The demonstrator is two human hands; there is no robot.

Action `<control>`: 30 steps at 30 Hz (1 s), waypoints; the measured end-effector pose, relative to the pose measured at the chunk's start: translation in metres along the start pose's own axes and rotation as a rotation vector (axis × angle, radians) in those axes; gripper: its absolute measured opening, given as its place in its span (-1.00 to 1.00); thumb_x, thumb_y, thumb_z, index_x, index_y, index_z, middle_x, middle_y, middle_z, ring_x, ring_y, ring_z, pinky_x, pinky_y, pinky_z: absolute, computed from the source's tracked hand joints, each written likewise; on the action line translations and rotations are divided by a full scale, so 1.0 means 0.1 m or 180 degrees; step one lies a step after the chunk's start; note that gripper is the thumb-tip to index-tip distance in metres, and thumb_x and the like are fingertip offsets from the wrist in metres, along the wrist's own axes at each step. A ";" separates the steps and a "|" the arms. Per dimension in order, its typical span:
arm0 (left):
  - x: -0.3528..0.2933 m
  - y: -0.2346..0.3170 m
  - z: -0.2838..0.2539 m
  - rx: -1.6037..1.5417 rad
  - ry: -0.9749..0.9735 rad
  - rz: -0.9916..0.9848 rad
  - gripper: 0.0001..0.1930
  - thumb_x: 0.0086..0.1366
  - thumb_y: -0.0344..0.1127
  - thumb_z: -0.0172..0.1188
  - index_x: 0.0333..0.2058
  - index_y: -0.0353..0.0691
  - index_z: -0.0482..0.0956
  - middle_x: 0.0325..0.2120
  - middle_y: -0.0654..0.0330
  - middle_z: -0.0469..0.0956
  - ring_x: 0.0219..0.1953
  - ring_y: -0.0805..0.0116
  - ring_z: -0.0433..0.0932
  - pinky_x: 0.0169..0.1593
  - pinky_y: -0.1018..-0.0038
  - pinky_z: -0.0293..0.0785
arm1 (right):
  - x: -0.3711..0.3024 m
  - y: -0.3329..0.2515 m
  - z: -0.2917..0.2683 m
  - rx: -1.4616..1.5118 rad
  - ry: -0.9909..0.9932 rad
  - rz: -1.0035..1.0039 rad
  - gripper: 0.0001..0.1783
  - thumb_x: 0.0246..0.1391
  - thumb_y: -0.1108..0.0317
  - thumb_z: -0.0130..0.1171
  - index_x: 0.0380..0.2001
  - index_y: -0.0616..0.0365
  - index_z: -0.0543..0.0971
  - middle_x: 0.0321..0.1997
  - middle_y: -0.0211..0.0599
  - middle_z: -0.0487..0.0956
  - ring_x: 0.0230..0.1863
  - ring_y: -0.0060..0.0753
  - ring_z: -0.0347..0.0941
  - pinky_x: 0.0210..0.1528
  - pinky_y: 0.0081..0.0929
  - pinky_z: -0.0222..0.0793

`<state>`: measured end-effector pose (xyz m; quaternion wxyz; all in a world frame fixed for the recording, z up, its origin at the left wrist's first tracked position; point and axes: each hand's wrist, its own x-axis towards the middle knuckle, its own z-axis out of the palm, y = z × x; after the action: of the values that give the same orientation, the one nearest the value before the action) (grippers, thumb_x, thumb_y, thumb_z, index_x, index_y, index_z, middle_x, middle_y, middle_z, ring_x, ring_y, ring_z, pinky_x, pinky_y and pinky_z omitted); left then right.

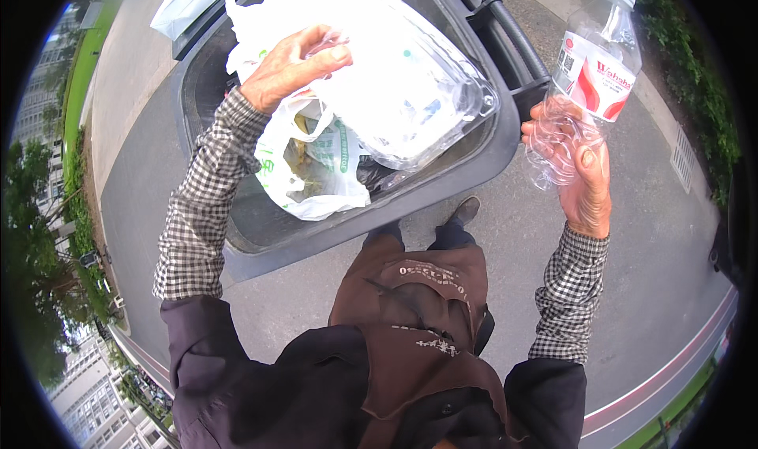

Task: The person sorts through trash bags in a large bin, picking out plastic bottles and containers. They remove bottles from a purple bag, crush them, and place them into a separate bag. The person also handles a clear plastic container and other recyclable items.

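My right hand (584, 172) is wrapped round the lower part of a clear plastic bottle (625, 50), which has a white cap and a red-and-white label. The bottle stands upright but tilted, outside the bin on the right, and its lower part looks crumpled. Over the open bin, my left hand (292, 66) has its fingers curled at the white plastic bags (371, 46). Something small and see-through shows between thumb and fingers, too overexposed to make out. Below that hand lies an open white carrier bag (332, 188) with yellowish and brown scraps inside.
The dark grey wheeled bin (474, 165) holds bags and a clear plastic tray (466, 97). Its black hinge bar (513, 34) juts out at the right. A pale bag (185, 11) hangs at the far left rim. Hedges (695, 93) and a drain grate (681, 158) border the pavement.
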<state>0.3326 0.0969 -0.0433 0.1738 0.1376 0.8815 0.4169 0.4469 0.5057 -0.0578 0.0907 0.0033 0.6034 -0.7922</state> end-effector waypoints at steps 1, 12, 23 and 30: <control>-0.06 0.12 0.02 -0.0569 0.0058 -0.0319 -0.14 0.26 0.42 0.21 0.22 -0.26 0.44 0.07 -0.01 0.59 0.12 0.21 0.54 0.19 0.13 0.47 | -0.03 0.03 -0.25 0.0074 0.0125 -0.0005 0.12 -0.05 -0.28 0.43 0.31 0.44 0.32 0.17 0.11 0.55 0.11 -0.07 0.61 0.22 -0.15 0.53; 0.83 1.11 -0.38 -0.1633 0.0701 -0.0038 -0.14 0.24 0.37 0.31 0.18 -0.31 0.39 -0.05 -0.03 0.62 -0.32 0.48 0.55 -0.29 0.58 0.54 | -0.23 -0.54 -1.82 0.0541 0.1477 0.0753 -0.35 0.38 -0.03 0.14 0.31 0.19 0.30 -0.12 -0.22 0.61 -0.26 -0.48 0.63 -0.25 -0.56 0.59; 2.19 2.50 -0.17 -0.1383 0.0685 -0.0116 -0.12 0.18 0.31 0.39 0.20 -0.30 0.35 -0.02 0.00 0.61 -0.21 0.42 0.57 -0.21 0.53 0.50 | 0.85 -1.04 -2.87 0.0385 0.1125 0.0855 -0.39 0.38 -0.02 0.16 0.26 0.18 0.37 -0.14 -0.27 0.58 -0.30 -0.53 0.56 -0.27 -0.56 0.52; 3.26 2.75 0.11 -0.1370 0.0283 -0.0587 -0.27 0.18 0.03 0.47 0.17 -0.27 0.38 0.01 0.03 0.61 0.00 0.35 0.60 0.04 0.40 0.52 | 1.69 -1.56 -3.60 -0.0003 0.0899 0.1021 -0.40 0.32 0.12 0.23 0.28 0.23 0.38 0.05 -0.34 0.56 0.02 -0.52 0.52 0.00 -0.43 0.52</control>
<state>0.0699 0.4004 0.1032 0.1974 -0.0022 0.7880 0.5832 0.2199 0.8657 -0.0262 0.1301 0.2103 0.6022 -0.7590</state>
